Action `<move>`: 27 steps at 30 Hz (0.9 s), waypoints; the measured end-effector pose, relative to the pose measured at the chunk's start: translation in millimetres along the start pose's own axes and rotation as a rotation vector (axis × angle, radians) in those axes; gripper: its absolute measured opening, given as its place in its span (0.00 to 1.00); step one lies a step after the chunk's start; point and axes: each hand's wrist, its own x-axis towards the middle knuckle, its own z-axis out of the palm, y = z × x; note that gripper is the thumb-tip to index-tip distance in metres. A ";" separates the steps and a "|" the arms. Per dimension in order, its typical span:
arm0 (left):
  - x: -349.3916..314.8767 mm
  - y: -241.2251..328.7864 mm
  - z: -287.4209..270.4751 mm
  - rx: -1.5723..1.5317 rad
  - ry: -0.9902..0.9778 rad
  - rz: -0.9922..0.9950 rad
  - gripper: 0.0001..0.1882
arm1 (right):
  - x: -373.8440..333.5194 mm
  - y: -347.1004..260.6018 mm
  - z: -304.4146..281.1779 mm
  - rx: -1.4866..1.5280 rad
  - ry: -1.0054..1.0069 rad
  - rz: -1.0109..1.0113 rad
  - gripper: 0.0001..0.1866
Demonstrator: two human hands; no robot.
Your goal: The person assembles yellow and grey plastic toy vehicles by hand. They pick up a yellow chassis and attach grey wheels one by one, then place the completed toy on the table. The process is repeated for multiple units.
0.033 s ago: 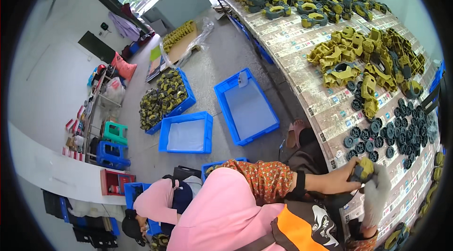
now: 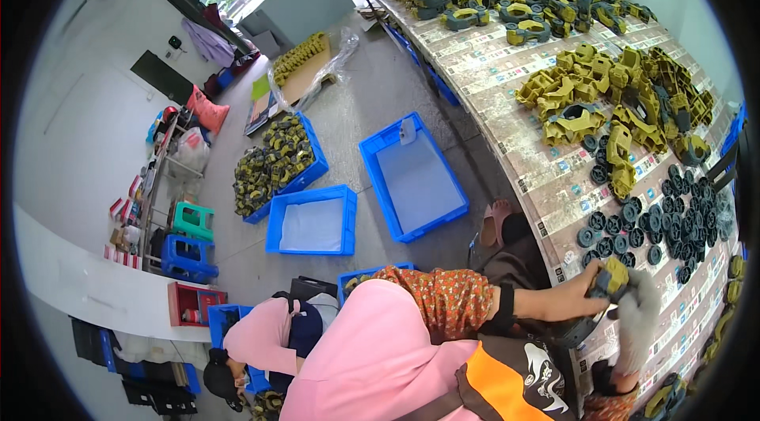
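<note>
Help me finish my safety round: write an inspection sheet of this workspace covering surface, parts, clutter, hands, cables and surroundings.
Surface: table with a patterned covering.
Job's things: yellow-and-grey piece in hand; dark wheels and yellow shells loose on the table.
Clutter: heaped yellow-and-grey vehicle bodies at the table's far end; clear plastic sheeting on the floor.
Hands: left hand, ungloved, grips the piece; right hand, in a grey glove, is against it, its grip hard to tell.
Cables: nothing seen.
Surroundings: filled blue tray on the floor; green stool; co-worker bending, lower left.
</note>
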 end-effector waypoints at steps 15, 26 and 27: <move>2.3 14.3 -26.4 -0.380 0.158 -0.230 0.45 | 47.6 57.2 -34.4 -0.891 0.179 -0.461 0.15; 1.8 19.9 -27.7 -0.385 0.132 -0.261 0.48 | 56.1 68.6 -46.3 -0.857 0.262 -0.491 0.11; 0.8 23.6 -26.8 -0.398 0.120 -0.263 0.49 | 55.3 74.6 -50.2 -0.883 0.257 -0.446 0.10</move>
